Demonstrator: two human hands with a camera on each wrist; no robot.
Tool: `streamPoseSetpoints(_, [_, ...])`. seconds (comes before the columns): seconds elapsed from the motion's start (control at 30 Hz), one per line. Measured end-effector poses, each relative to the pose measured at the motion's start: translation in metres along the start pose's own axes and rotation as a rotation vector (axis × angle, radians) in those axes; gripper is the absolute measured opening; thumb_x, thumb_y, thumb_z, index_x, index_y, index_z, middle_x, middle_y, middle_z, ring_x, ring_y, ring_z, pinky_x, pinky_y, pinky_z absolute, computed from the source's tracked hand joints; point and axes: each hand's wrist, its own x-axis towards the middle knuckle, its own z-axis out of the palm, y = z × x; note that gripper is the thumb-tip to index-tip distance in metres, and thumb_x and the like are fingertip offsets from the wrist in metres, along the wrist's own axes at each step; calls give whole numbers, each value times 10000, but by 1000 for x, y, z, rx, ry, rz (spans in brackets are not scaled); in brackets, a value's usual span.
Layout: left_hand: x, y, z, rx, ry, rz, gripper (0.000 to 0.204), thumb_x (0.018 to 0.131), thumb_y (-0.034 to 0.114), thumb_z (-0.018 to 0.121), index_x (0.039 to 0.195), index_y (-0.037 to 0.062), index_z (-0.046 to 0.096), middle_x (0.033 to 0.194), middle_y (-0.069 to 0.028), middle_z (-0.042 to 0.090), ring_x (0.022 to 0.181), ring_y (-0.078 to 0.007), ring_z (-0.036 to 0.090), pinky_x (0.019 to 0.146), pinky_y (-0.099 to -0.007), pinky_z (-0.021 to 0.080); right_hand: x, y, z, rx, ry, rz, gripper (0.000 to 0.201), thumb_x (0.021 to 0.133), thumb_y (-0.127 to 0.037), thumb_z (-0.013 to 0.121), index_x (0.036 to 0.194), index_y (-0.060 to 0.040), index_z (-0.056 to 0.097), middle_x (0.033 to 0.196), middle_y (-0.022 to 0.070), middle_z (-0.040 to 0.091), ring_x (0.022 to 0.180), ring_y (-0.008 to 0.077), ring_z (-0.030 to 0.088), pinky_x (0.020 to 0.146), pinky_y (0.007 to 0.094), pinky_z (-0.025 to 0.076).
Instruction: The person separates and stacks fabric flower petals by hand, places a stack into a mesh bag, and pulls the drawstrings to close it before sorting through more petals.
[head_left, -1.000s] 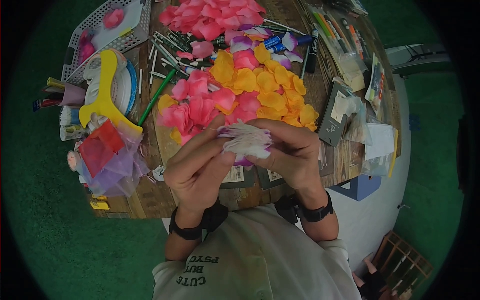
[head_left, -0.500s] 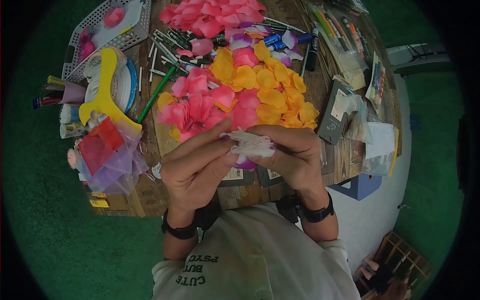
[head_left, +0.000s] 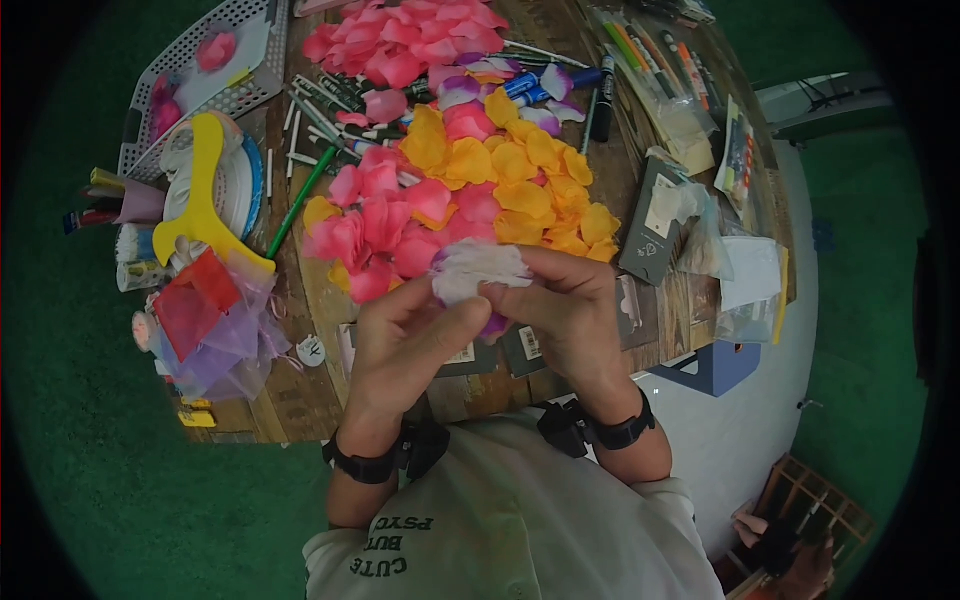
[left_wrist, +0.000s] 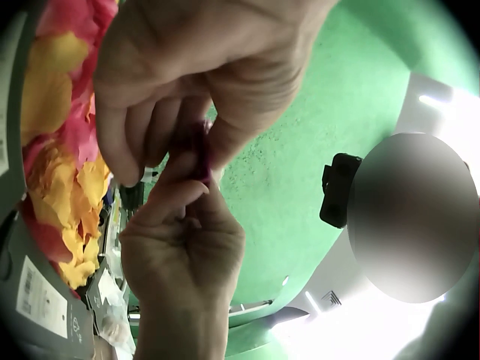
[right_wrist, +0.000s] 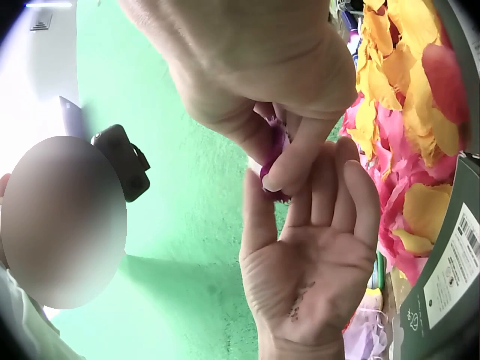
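Both hands meet in front of the chest around a small stack of purple-and-white artificial petals (head_left: 478, 272). Its white side faces up in the head view, with purple showing at the lower edge. My left hand (head_left: 395, 340) pinches the stack from the left, its thumb laid along the front. On the other side my right hand (head_left: 570, 315) grips it between thumb and bent fingers. From the right wrist, a dark purple edge of the petals (right_wrist: 276, 154) shows between the right fingertips, while the left palm lies turned toward the camera. Much of the stack hides behind the fingers.
Pink petals (head_left: 385, 215) and yellow petals (head_left: 525, 165) lie heaped beyond the hands, near markers (head_left: 605, 100). A perforated basket (head_left: 150, 130), yellow plastic piece (head_left: 207, 180) and mesh bags (head_left: 225, 340) stand left. Dark boxes (head_left: 652, 225) and pen packs (head_left: 660, 70) lie right.
The petal stack has turned from showing its layered, frayed edges to showing a flatter white face. The left thumb has slid across its front, and the head view has shifted slightly.
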Motion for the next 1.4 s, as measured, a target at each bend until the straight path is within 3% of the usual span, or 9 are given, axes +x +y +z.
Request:
streamPoseSetpoints(0.1, [3,-16,4,-68,186,49,188,868,36,583,1023,-58,632,944,-68,647,866,-83,583,756,-213,459,-2,5,0,-140,20,-144,268,794,27,588,1059,28,631,825,52,668,731,64,585,645,213,478])
streamPoseSetpoints(0.3, [13,-25,1,30,359,188,205,863,22,588,1048,-58,626,955,-52,641,858,-77,567,777,-209,437,19,-14,-21,-895,-9,-485,237,791,-61,642,1017,10,633,746,87,664,652,134,646,588,244,495])
streamPoseSetpoints(0.37, [16,-21,0,-21,367,178,198,860,18,591,1040,-56,630,953,-45,639,855,-73,561,776,-207,433,45,-21,-35,-1109,226,-700,207,788,-130,642,960,-13,638,709,132,639,616,236,647,563,292,496])
streamPoseSetpoints(0.5, [17,-20,-2,-25,382,156,168,854,12,599,1003,-49,645,920,-25,637,822,-55,541,750,-197,423,110,-44,-59,-1495,448,-681,240,722,-90,611,955,-40,636,825,175,649,732,346,630,648,410,505])
streamPoseSetpoints(0.7, [15,-19,-13,16,412,146,83,847,17,610,879,-46,652,799,15,608,717,-21,480,654,-175,387,190,-57,-92,-1805,273,-982,427,644,-68,580,1067,-53,634,1191,177,567,1045,327,557,911,378,437])
streamPoseSetpoints(1.0, [18,-14,-20,45,389,93,131,854,50,612,927,-49,657,838,11,624,747,-30,505,679,-179,402,210,-55,-101,-2016,207,-889,167,650,-89,582,751,-70,714,1133,81,619,1108,235,529,1017,436,323])
streamPoseSetpoints(1.17, [24,-14,-17,11,414,130,170,882,38,561,1004,-69,610,942,-86,640,823,-119,613,727,-244,487,171,-68,-91,-1737,220,-977,140,672,-124,603,717,-49,713,1084,117,639,1087,254,546,992,463,339])
streamPoseSetpoints(1.3, [32,-15,-10,-39,446,123,190,885,89,585,1007,-45,642,929,-16,643,824,-48,555,741,-192,438,82,-80,-34,-632,58,-317,208,721,-163,668,861,-18,719,1140,195,608,1167,269,510,973,368,376])
streamPoseSetpoints(1.4, [29,-10,-3,-17,456,112,176,880,85,593,990,-41,646,909,-20,647,806,-47,560,717,-191,443,49,-58,-18,-432,-87,-284,186,682,-64,682,856,-10,714,1101,202,625,1166,270,506,959,358,386])
